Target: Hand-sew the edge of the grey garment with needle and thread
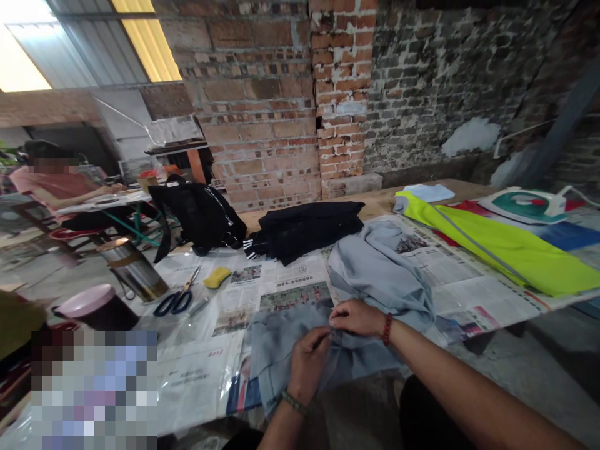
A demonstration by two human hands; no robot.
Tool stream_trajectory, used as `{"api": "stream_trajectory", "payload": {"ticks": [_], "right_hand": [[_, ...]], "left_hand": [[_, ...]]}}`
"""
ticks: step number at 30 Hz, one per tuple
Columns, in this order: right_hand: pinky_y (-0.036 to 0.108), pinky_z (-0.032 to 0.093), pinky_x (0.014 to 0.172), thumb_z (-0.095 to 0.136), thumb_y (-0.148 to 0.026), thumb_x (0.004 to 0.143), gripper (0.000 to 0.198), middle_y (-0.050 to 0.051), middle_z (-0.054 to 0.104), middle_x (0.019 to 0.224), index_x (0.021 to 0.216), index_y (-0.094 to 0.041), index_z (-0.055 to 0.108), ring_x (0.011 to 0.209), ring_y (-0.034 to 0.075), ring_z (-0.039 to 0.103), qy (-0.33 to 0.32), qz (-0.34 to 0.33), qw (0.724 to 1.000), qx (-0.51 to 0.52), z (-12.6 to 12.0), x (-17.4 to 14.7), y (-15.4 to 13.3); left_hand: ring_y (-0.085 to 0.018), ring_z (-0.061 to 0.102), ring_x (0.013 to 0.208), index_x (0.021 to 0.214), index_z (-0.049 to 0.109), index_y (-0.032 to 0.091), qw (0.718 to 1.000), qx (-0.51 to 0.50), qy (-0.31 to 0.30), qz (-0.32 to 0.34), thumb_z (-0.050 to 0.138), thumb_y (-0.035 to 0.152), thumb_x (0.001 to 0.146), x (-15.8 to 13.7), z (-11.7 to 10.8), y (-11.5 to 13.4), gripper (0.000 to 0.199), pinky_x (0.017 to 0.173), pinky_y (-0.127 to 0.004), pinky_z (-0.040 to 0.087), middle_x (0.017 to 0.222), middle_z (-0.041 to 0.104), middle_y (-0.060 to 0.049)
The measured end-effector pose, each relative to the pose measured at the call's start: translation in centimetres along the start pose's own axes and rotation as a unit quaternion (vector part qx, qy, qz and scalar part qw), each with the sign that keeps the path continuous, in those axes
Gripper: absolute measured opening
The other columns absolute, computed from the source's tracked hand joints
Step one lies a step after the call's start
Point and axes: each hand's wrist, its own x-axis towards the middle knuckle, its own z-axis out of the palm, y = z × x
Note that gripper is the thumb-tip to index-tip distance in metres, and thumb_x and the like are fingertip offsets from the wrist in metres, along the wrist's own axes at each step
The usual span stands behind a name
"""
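A grey cloth garment (377, 262) lies crumpled across the newspaper, its flatter part spread toward the table's front edge. My left hand (310, 359), with a beaded bracelet at the wrist, is closed in a pinch at a raised fold of this cloth. Just to its right, my right hand (360, 317), wearing a red bead bracelet, pinches the same spot, so the fingertips of both hands nearly meet. Anything tiny between the fingertips is too small to make out. Left of the hands, dark-handled scissors (180, 297) and a yellow sponge (217, 277) rest on the newspaper.
Folded black cloth (309, 228) and a black backpack (199, 215) sit at the back. To the right are a neon-yellow garment (487, 240) and a green-white iron (525, 205). A metal flask (135, 272) and a pink-lidded cup (94, 303) stand left. A person (60, 181) sits farther off.
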Motion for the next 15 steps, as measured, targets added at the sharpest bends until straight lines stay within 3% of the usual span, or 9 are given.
{"api": "stream_trajectory", "payload": {"ticks": [3, 8, 15], "right_hand": [[0.019, 0.034, 0.052, 0.058, -0.028, 0.069, 0.018, -0.001, 0.061, 0.065, 0.075, -0.016, 0.07, 0.056, 0.008, 0.047, -0.036, -0.013, 0.999, -0.014, -0.11, -0.01, 0.24], [0.018, 0.025, 0.042, 0.061, -0.022, 0.062, 0.016, -0.006, 0.052, 0.05, 0.075, -0.017, 0.069, 0.043, 0.005, 0.035, -0.06, 0.053, 0.993, 0.084, 0.21, -0.01, 0.48], [0.018, 0.027, 0.042, 0.066, -0.018, 0.054, 0.011, -0.006, 0.051, 0.051, 0.063, -0.015, 0.062, 0.043, 0.004, 0.038, -0.068, 0.079, 0.971, 0.215, 0.24, 0.03, 0.36]], "left_hand": [[-0.018, 0.06, 0.07, 0.075, 0.071, 0.019, 1.0, -0.003, 0.007, -0.002, 0.061, 0.022, 0.068, -0.21, -0.05, 0.26, 0.013, 0.067, -0.025, 0.046, 0.072, 0.069, -0.002], [-0.017, 0.059, 0.071, 0.073, 0.069, 0.018, 0.999, 0.03, 0.024, 0.008, 0.059, 0.025, 0.069, -0.6, -0.08, 0.66, 0.013, 0.067, -0.025, 0.045, 0.072, 0.068, -0.002], [-0.016, 0.056, 0.066, 0.071, 0.065, 0.017, 0.998, 0.057, 0.031, -0.006, 0.059, 0.03, 0.067, -0.56, -0.17, 0.56, 0.015, 0.063, -0.024, 0.043, 0.066, 0.064, -0.001]]}}
